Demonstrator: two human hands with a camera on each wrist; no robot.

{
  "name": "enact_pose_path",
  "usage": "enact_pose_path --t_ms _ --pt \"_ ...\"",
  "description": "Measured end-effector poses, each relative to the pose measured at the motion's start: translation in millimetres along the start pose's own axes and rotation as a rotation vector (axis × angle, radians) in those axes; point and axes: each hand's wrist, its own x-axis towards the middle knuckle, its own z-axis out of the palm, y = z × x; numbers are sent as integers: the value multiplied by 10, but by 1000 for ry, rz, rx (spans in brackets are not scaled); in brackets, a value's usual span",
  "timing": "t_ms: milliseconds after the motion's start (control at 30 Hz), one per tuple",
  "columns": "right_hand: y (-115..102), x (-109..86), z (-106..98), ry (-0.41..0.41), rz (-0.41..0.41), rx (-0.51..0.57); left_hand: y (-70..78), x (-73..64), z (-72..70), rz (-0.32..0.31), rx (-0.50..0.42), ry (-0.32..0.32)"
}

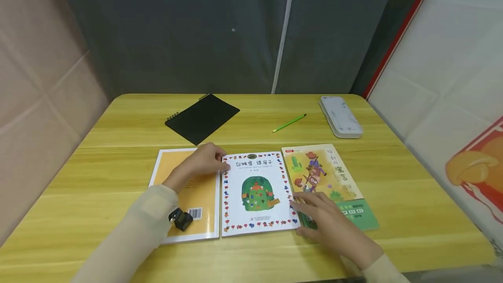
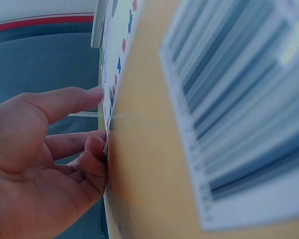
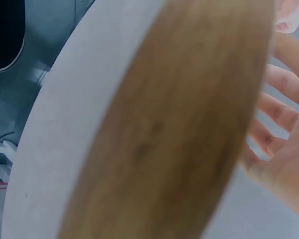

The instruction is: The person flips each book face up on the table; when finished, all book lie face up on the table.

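Note:
A white picture book (image 1: 236,195) with a flower border and a green drawing lies face up between two other books. My left hand (image 1: 204,160) touches its upper left corner; in the left wrist view the thumb (image 2: 74,99) reaches onto the cover while other fingers bend against the surface. Under my left forearm lies an orange book (image 1: 204,200), back cover up, with a barcode. My right hand (image 1: 324,217) rests at the lower right edge of the white book, fingers spread, over part of a yellow and green book (image 1: 353,187).
Behind the books, a black spiral notebook (image 1: 202,119), a green pencil (image 1: 290,123) and a pale marbled case (image 1: 341,117) lie on the wood-grain table (image 1: 98,165). A dark curtain (image 1: 177,34) hangs past the far edge, with pale walls on both sides.

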Motion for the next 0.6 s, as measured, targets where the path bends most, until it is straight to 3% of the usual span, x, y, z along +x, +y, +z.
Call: enact_pose_path --t_ms 167,600 --pt "9 0 6 10 -11 2 2 26 8 83 48 -18" --pt "11 29 22 6 16 11 13 4 -25 52 67 -11"
